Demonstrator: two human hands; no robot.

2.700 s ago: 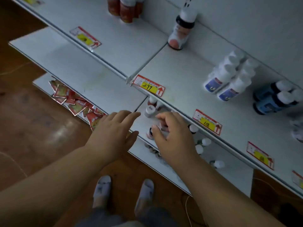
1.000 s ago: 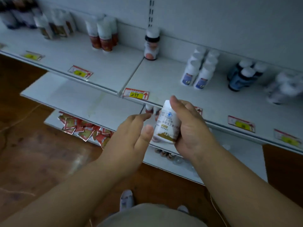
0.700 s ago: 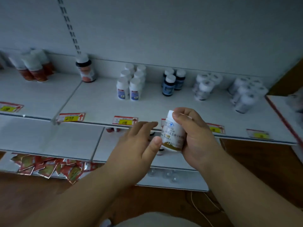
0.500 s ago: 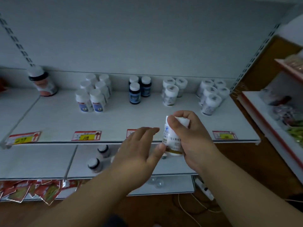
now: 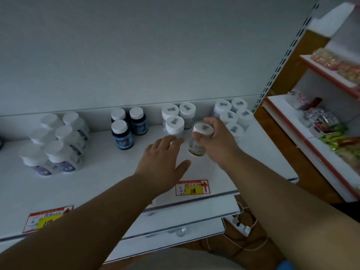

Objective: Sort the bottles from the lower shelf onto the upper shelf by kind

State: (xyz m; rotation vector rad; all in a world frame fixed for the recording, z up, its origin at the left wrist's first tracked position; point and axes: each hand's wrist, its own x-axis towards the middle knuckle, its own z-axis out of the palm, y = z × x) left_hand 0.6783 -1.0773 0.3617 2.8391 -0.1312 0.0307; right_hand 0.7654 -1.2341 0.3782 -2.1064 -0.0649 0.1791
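Observation:
My right hand [image 5: 218, 141] grips a white bottle [image 5: 198, 141] with a white cap and a brown-banded label, holding it upright just above or on the upper shelf [image 5: 109, 184]. It sits beside a cluster of three similar white bottles [image 5: 175, 121]. My left hand [image 5: 161, 162] hovers flat over the shelf, fingers straight, just left of the held bottle and holding nothing. Further groups stand on the shelf: dark blue bottles [image 5: 124, 129], white bottles with blue labels [image 5: 56, 143] at left, and several white bottles [image 5: 231, 115] at right.
Price tags [image 5: 191, 188] line the shelf's front edge. The lower shelf [image 5: 185, 215] shows only as a strip under my arms. A second shelf unit [image 5: 323, 129] with packaged goods stands at the right. A power strip and cables [image 5: 239, 227] lie on the wooden floor.
My right hand lifted the white bottle from the lower shelf up to the upper shelf, beside the matching white bottles. My left hand followed alongside. The view swung right and upward.

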